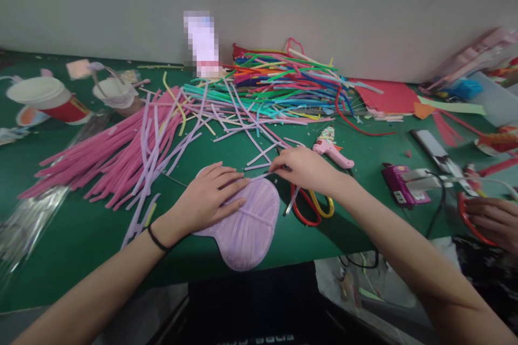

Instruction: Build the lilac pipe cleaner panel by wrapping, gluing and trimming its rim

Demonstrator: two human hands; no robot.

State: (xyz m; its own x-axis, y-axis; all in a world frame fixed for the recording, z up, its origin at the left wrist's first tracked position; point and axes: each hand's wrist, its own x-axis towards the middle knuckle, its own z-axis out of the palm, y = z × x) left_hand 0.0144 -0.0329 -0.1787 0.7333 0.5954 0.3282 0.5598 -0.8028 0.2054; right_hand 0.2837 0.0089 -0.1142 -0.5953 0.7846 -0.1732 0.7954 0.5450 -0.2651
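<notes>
A lilac heart-shaped pad [251, 226] made of fuzzy stems lies on the green table [81, 232] near its front edge. My left hand [206, 197] rests flat on the pad's upper left, fingers stretched out. My right hand [305, 168] is at the pad's top edge, its fingers pinched on a lilac pipe cleaner [256, 176] that lies along that edge. Red and yellow scissors [309, 206] lie just under my right wrist.
A heap of pink pipe cleaners [109, 156] is at the left, a mixed-colour heap [283, 83] at the back. A pink glue gun [334, 152], a purple tool [399, 186], paper cups [48, 98], red paper [390, 96] and another person's hand [496, 221] surround the spot.
</notes>
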